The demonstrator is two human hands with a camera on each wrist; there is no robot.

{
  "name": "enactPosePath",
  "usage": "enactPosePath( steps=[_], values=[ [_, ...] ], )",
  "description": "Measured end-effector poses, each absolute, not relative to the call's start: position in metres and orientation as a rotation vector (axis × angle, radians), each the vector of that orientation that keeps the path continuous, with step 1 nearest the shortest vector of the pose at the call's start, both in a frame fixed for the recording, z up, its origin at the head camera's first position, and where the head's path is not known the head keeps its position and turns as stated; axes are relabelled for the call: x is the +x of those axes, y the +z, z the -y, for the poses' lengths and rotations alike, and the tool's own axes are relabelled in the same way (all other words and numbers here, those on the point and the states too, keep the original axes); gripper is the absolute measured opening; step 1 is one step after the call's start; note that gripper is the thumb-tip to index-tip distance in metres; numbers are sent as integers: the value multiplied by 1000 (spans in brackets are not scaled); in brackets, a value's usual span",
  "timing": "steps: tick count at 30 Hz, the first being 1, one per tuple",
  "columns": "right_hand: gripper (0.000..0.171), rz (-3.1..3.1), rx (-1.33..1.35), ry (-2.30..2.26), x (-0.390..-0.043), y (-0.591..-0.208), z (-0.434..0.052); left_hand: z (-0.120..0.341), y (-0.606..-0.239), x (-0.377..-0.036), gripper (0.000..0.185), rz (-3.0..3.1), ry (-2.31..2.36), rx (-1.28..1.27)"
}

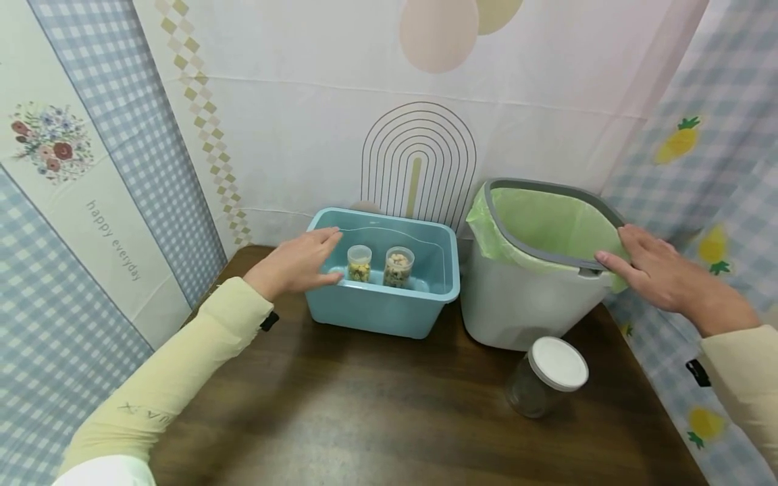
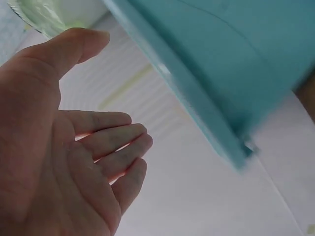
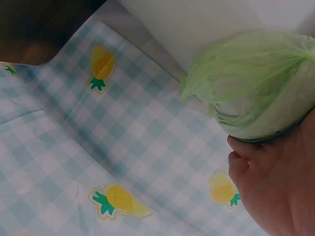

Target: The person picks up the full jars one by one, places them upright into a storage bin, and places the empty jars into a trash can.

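A light blue plastic tub [image 1: 377, 314] stands toward the back of the table. Inside it are two small clear cups, one with yellow and green bits [image 1: 359, 270] and one with pale pieces [image 1: 398, 270]. My left hand [image 1: 298, 263] hovers at the tub's left front corner, holding nothing, thumb apart from the fingers; the left wrist view shows its bare palm. To the right, my right hand [image 1: 659, 273] rests at the grey rim of a trash can [image 1: 523, 304], thumb extended along the front corner. A thin green bag [image 2: 44, 12] lines the can and folds over its rim.
A clear jar [image 1: 535, 388] with a white lid [image 1: 559, 363] stands in front of the trash can. Checked cloth [image 3: 147, 142] with pineapple prints hangs past the right edge of the dark wooden table [image 1: 377, 412]. A patterned white cloth hangs behind.
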State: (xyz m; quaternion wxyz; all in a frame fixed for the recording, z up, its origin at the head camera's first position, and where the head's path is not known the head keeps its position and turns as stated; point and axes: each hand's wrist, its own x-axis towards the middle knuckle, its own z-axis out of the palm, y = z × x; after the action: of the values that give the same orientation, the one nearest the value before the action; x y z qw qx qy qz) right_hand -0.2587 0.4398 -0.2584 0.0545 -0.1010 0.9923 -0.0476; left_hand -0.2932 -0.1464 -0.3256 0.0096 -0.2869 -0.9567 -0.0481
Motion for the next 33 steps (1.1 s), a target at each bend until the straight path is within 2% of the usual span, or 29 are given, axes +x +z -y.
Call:
enactPosePath(
  steps=[13, 20, 33],
  values=[
    [88, -3006, -278, -151, -247, -256, -434, 57, -320, -280, 77, 2803, -359, -1276],
    [89, -3004, -268, -140, -242, -255, -432, 7, -329, -271, 73, 2737, -507, -1472],
    [89, -3002, -259, -149, -242, -255, -433, -69, -359, -261, 66, 2678, -630, -1673]
  ],
)
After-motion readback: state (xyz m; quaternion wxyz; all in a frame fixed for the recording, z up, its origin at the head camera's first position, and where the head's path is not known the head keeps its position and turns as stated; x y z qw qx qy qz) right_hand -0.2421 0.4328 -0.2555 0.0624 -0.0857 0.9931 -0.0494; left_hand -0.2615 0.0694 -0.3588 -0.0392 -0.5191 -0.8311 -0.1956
